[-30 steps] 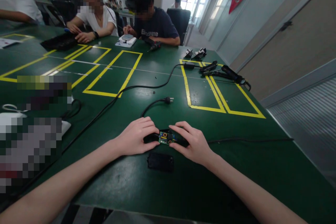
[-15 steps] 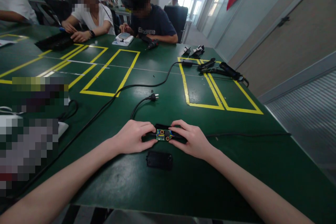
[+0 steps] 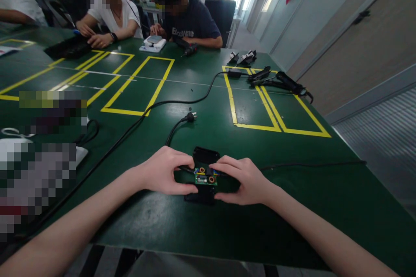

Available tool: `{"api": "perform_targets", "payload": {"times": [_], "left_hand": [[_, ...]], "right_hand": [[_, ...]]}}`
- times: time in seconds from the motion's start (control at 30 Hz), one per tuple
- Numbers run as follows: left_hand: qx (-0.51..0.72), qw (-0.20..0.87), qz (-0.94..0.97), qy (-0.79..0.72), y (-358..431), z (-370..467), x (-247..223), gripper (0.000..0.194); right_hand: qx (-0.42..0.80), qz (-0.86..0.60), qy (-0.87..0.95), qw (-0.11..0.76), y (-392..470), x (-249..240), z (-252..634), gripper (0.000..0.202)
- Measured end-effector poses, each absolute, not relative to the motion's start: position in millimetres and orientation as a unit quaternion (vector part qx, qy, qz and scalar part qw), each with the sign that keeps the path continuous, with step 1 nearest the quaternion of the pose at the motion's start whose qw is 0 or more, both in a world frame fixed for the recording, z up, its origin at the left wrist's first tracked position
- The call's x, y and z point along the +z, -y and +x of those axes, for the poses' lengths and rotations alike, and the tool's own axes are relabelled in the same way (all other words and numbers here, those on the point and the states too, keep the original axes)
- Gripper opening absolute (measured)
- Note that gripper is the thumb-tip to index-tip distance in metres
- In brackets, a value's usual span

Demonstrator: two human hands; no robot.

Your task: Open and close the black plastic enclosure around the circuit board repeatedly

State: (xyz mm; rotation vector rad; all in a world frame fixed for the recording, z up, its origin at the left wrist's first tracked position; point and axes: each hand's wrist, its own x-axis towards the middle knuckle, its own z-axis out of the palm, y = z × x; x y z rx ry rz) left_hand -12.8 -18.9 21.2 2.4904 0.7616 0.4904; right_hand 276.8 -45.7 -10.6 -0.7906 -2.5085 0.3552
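A small green circuit board [image 3: 203, 180] with two copper-wound ring coils is held between my hands, just above the table. My left hand [image 3: 167, 171] has its fingers and thumb around the board's left end. At the right end, my right hand [image 3: 248, 179] pinches it, fingertips on the far edge and thumb on the near side. Behind the board lies an open black plastic case half [image 3: 206, 156]. The other case half [image 3: 199, 195] lies in front, partly beneath the board and thumbs. A black cable with a plug [image 3: 190, 117] leads toward my left hand.
Another black cable [image 3: 312, 164] runs right across the green table [image 3: 276, 229]. A long cable [image 3: 130, 129] curves to a black hair-iron-like tool [image 3: 289, 83]. Yellow tape frames mark the tabletop. Pixelated items lie left. Two co-workers sit opposite, near a drill [image 3: 190, 49].
The circuit board and both hands have come toward me, away from the far case half, which shows more now. The board now partly overlaps the near case half.
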Motion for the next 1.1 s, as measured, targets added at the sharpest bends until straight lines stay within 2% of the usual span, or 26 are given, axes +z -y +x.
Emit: {"api": "perform_targets", "payload": {"times": [0.1,0.13,0.2,0.3,0.4,0.6,0.67,0.83,1.1], "left_hand": [[0.106,0.245,0.918,-0.292,22,-12,24,0.056],[0.087,0.243,0.921,-0.293,23,-12,23,0.057],[0.075,0.247,0.923,-0.286,25,-10,20,0.046],[0.097,0.26,0.918,-0.282,28,-8,15,0.025],[0.12,0.257,0.916,-0.285,28,-7,14,0.016],[0.107,0.304,0.893,-0.314,22,-4,20,0.024],[0.096,0.326,0.884,-0.322,20,-3,21,0.03],[0.075,0.348,0.871,-0.338,17,-2,19,0.04],[0.082,0.366,0.863,-0.34,14,-4,16,0.037]], "right_hand": [[0.135,-0.304,0.921,0.204,54,-12,271,0.069],[0.134,-0.304,0.922,0.198,55,-13,269,0.07],[0.129,-0.294,0.927,0.194,57,-15,267,0.066],[0.127,-0.286,0.926,0.213,56,-18,266,0.048],[0.159,-0.299,0.909,0.244,54,-17,266,0.036],[0.286,-0.343,0.856,0.259,47,-9,264,0.023],[0.308,-0.358,0.843,0.259,45,-8,263,0.026],[0.341,-0.382,0.824,0.244,42,-6,261,0.038],[0.316,-0.366,0.848,0.216,41,-7,265,0.035]]}}
